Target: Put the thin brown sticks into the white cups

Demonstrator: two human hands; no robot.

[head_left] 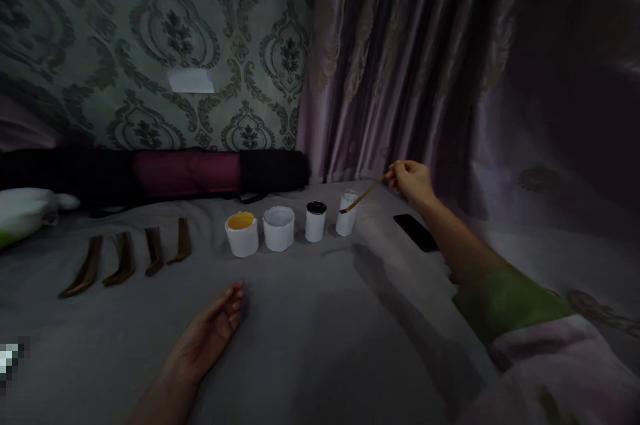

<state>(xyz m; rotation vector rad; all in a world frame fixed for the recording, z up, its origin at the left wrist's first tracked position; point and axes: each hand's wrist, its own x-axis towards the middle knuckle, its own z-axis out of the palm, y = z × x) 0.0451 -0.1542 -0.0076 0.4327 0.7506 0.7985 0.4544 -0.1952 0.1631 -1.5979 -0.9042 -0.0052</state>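
My right hand pinches the end of the handle of a thin paintbrush. The brush slants down to the left, and its dark tip appears in front of the rightmost white container; whether it touches cannot be seen. Left of that container stand a small white pot with a black top, a wider white pot with pale grey contents and a white pot of yellow paint. My left hand lies palm up on the grey cloth, fingers loosely curled and holding nothing, nearest the yellow pot.
Several brown, curved, brush-like pieces lie in a row at the left. A black and maroon roll runs along the wall. A dark phone lies below my right wrist. A white plush-like object sits at the left edge. Curtains hang behind.
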